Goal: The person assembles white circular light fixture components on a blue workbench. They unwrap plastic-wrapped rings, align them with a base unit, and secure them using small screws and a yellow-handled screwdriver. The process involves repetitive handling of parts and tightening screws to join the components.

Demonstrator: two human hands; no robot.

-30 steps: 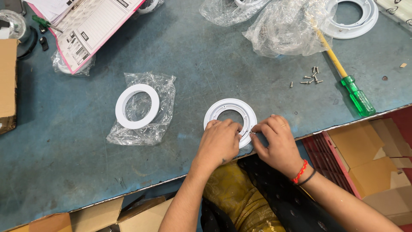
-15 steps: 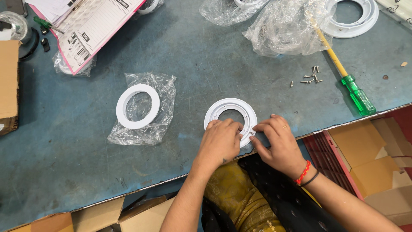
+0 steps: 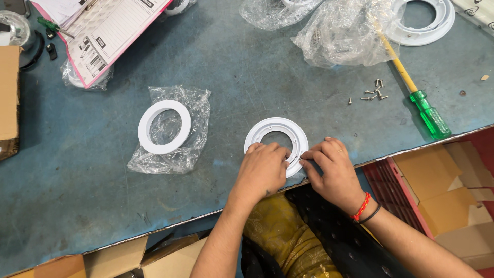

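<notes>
A white plastic ring (image 3: 267, 128) with small holes lies flat on the blue-grey table (image 3: 77, 195), close to its near edge. My left hand (image 3: 263, 171) rests over the ring's near side, fingers curled onto its inner rim. My right hand (image 3: 332, 170) pinches the ring's near right edge with fingertips; whether something small sits between them is hidden. A second white ring (image 3: 164, 126) lies on a clear plastic bag (image 3: 190, 149) to the left, apart from both hands.
Several small screws (image 3: 373, 92) and a screwdriver with a yellow shaft and green handle (image 3: 419, 100) lie to the right. Crumpled clear bags (image 3: 339, 33) and another white ring (image 3: 427, 23) sit at the back. A pink-edged paper pad (image 3: 110, 31) is back left. Cardboard boxes (image 3: 453, 190) stand below the table edge.
Both hands stay on the ring's near edge, with only slight finger movement. The ring has not shifted.
</notes>
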